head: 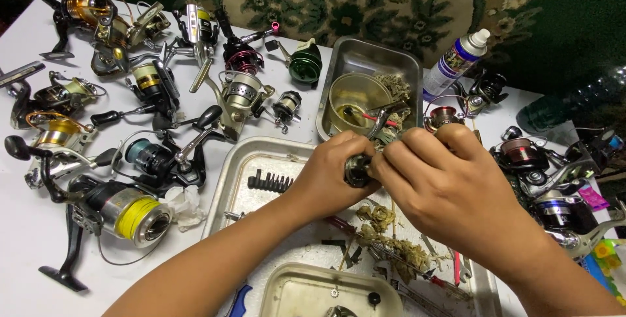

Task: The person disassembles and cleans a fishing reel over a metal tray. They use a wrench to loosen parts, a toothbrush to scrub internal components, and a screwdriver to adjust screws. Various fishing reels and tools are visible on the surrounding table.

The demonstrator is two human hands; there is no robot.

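I have both hands clenched on a small dark reel part (358, 171), left hand (329, 173) and right hand (433, 183) meeting over the metal tray (228, 183) mid-table. Spinning reels (130, 212) crowd the table's left edge.

Left hand (329, 173) and right hand (443, 186) together grip small dark reel part (357, 172) above metal tray (242, 180). Bit holder (269, 182) just left of left hand. Spray can (456, 61) beyond right hand. Fishing reels (130, 209) far left.

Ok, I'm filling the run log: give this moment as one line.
left hand: grips small reel part | right hand: fingers on same part | below: metal tray | left: fishing reels
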